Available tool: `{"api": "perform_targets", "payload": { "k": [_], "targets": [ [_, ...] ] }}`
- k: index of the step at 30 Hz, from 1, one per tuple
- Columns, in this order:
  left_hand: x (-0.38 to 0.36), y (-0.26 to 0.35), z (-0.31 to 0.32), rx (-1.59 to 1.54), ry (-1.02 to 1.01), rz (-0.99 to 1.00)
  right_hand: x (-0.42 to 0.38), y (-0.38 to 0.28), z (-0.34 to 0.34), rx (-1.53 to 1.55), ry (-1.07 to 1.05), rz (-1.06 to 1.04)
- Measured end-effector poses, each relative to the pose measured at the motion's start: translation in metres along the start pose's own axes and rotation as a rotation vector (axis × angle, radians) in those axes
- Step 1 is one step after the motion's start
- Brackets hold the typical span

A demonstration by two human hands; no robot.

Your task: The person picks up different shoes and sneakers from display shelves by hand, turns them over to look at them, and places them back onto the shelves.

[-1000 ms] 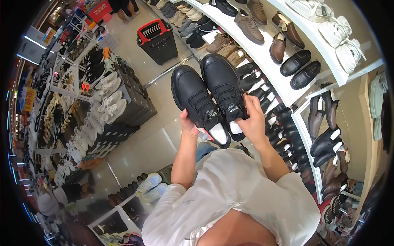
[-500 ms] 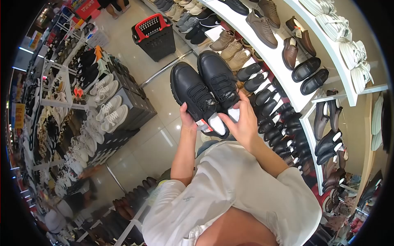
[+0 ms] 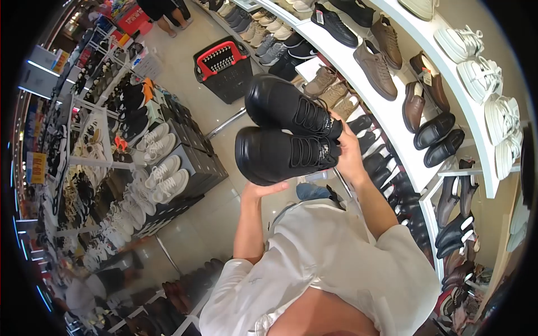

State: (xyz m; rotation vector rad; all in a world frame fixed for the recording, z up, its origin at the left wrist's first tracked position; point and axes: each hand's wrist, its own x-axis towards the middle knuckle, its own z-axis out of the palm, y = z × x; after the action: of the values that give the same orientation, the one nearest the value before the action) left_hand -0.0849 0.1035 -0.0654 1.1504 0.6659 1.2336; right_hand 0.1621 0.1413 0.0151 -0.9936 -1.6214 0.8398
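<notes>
A white shirt (image 3: pixel 330 241) is seen nearest, with both arms stretched out ahead of it. The left hand (image 3: pixel 263 189) is held open and nearly flat, its fingers laid along the underside of the nearer of two black shoes (image 3: pixel 286 155); nothing is pinched by it. The right hand (image 3: pixel 347 150) is closed around the heel ends of the pair, though part of that grip is hidden. The shoes are held up together above the floor (image 3: pixel 210 215), side by side, toes to the left, laces and tongue lettering in view.

By judgement, the pair is being shown and looked over in mid-air. For any further turn, the heels would need to be kept firmly gripped and the toe ends propped by the open palm, so that neither shoe is let slip.

To the right, brown lace-ups (image 3: pixel 376 70) and black loafers (image 3: pixel 434 133) are set out on a curved white shelf (image 3: pixel 413 168). To the left, white sneakers (image 3: pixel 171 187) are displayed by stacked grey boxes (image 3: pixel 204 154). Farther off, a black basket with a red handle (image 3: pixel 227 81) is stood on the floor, and beyond it a person's legs (image 3: pixel 164 25) are partly seen.
</notes>
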Motion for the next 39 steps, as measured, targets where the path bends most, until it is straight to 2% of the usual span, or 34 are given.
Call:
{"api": "perform_targets", "payload": {
  "k": [2, 3, 4, 5, 6, 7, 8, 10, 12, 14, 16, 17, 20, 24, 26, 27, 32, 33, 35, 36, 38, 39],
  "targets": [
    [0.020, 0.007, -0.005, -0.154, -0.026, 0.038, 0.031, 0.006, -0.017, -0.020, -0.034, -0.129],
    [0.031, 0.005, -0.008, -0.318, 0.020, 0.011, 0.051, 0.001, -0.030, -0.050, -0.101, -0.261],
    [0.048, 0.002, -0.007, -0.489, 0.079, -0.002, 0.084, -0.013, -0.049, -0.338, -0.241, -0.475],
    [0.059, -0.004, -0.007, -0.604, 0.155, -0.006, 0.094, -0.013, -0.052, -0.354, -0.264, -0.524],
    [0.075, 0.012, 0.009, -0.692, 0.349, -0.003, 0.105, -0.011, -0.055, -0.376, -0.281, -0.574],
    [0.084, 0.002, 0.006, -0.693, 0.326, -0.001, 0.111, -0.007, -0.057, -0.357, -0.264, -0.556],
    [0.091, -0.015, 0.001, -0.821, 0.473, -0.005, 0.118, 0.009, -0.058, -0.339, -0.251, -0.592],
    [0.118, -0.024, 0.006, -0.959, 0.564, -0.055, 0.124, 0.020, -0.064, -0.267, -0.212, -0.469],
    [0.134, -0.011, 0.009, -1.233, 0.381, -0.240, 0.125, 0.013, -0.070, -0.424, -0.043, -0.404],
    [0.159, -0.004, 0.017, -1.155, 0.019, -0.082, 0.127, 0.026, -0.075, -0.500, -0.037, -0.424],
    [0.164, -0.016, 0.009, -1.133, 0.420, -0.186, 0.122, 0.029, -0.073, -0.628, 0.017, -0.411],
    [0.172, -0.020, 0.003, -1.133, 0.402, -0.192, 0.127, 0.029, -0.074, -0.585, 0.045, -0.460],
    [0.199, -0.009, 0.010, -0.992, 0.269, -0.151, 0.136, 0.033, -0.081, -0.556, -0.006, -0.350],
    [0.247, -0.021, -0.014, -0.965, 0.171, -0.319, 0.149, 0.045, -0.079, -0.555, 0.105, -0.288],
    [0.276, -0.015, -0.019, -0.956, 0.112, -0.414, 0.156, 0.048, -0.077, -0.584, 0.136, -0.089],
    [0.291, -0.007, -0.017, -0.896, -0.003, -0.387, 0.162, 0.046, -0.071, -0.566, 0.282, -0.191],
    [0.378, -0.005, -0.040, -0.641, -0.390, -0.404, 0.180, 0.015, -0.061, -0.712, 0.374, -0.089],
    [0.397, -0.004, -0.045, -0.575, -0.474, -0.408, 0.183, 0.010, -0.060, -0.776, 0.397, -0.140],
    [0.445, 0.007, -0.044, -0.596, -0.609, -0.552, 0.182, 0.001, -0.059, -0.869, 0.458, -0.179],
    [0.472, 0.022, -0.033, -0.678, -0.659, -0.709, 0.182, -0.006, -0.058, -0.907, 0.509, -0.151],
    [0.506, 0.074, 0.005, -0.402, -0.875, -0.284, 0.178, -0.020, -0.054, -0.965, 0.527, -0.120],
    [0.526, 0.090, 0.016, -0.368, -0.943, -0.189, 0.172, -0.019, -0.050, -1.012, 0.573, -0.093]
  ]
}}
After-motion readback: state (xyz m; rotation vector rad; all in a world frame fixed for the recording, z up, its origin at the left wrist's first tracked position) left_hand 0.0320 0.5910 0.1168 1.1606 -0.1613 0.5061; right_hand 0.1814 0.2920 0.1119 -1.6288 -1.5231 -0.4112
